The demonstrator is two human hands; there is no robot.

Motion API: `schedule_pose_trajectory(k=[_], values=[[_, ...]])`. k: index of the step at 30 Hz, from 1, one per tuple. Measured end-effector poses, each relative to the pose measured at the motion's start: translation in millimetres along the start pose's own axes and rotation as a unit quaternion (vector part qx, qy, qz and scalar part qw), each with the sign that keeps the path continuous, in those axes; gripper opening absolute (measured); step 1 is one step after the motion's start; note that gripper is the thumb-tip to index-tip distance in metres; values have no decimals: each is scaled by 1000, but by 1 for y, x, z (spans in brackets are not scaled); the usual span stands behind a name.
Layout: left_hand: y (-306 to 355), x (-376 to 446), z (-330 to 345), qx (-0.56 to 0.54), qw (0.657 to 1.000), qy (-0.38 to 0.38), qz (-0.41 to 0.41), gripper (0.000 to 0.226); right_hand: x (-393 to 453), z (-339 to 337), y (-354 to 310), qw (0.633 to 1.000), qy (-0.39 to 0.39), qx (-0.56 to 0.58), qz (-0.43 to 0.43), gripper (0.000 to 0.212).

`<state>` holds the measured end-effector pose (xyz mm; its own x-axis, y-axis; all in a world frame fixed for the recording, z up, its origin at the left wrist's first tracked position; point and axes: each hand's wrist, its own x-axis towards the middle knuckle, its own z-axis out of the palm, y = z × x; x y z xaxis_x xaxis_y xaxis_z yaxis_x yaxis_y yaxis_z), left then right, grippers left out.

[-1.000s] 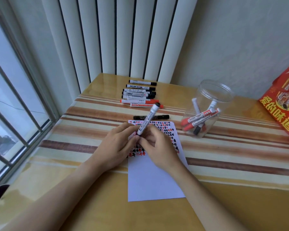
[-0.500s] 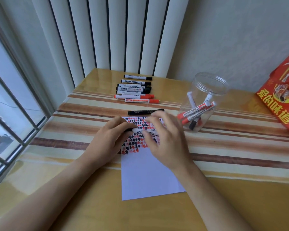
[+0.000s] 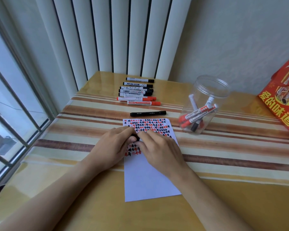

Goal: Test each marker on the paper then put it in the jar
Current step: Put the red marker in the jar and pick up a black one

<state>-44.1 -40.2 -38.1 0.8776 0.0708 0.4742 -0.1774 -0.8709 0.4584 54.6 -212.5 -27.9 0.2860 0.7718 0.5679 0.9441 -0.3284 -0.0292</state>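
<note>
A white sheet of paper (image 3: 148, 182) lies in front of me, its top half covered in red and black marks. Over it, my left hand (image 3: 110, 149) and my right hand (image 3: 158, 152) meet and both grip one marker (image 3: 138, 138); only its black cap end shows between the fingertips. Just beyond the paper lies a black marker (image 3: 148, 113). Farther back is a row of several markers (image 3: 137, 91), black-capped and red-capped. To the right stands a clear, lidless plastic jar (image 3: 205, 90) with several markers inside.
A red printed bag (image 3: 284, 99) stands at the far right of the table. A window with bars (image 3: 10, 104) runs along the left edge. White vertical blinds (image 3: 117, 35) hang behind the table. The striped tablecloth (image 3: 232, 147) crosses the table's middle.
The marker stood tilted up in my fingers a second ago; now it lies low over the paper, almost hidden between both hands. The camera view shifted slightly.
</note>
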Motion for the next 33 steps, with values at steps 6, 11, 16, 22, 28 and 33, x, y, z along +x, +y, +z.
schedule_pose_trajectory(k=[6, 11, 16, 22, 28, 33], values=[[9, 4, 1, 4, 998, 55, 20, 35, 5, -8, 2, 1000, 0, 5, 3, 28], [10, 5, 4, 14, 998, 60, 28, 37, 4, -12, 3, 999, -24, 22, 7, 27], [8, 3, 0, 45, 997, 54, 42, 31, 3, -14, 10, 997, -61, 40, 25, 34], [5, 8, -1, 13, 995, 93, -35, 24, -1, -17, 20, 987, -104, 54, 108, 35], [-4, 19, 5, -2, 986, 97, -137, 18, 0, -8, 30, 970, -14, 115, 213, 5], [-8, 19, 12, 31, 992, 12, -122, 45, 0, -3, 28, 960, 25, 146, 240, 21]])
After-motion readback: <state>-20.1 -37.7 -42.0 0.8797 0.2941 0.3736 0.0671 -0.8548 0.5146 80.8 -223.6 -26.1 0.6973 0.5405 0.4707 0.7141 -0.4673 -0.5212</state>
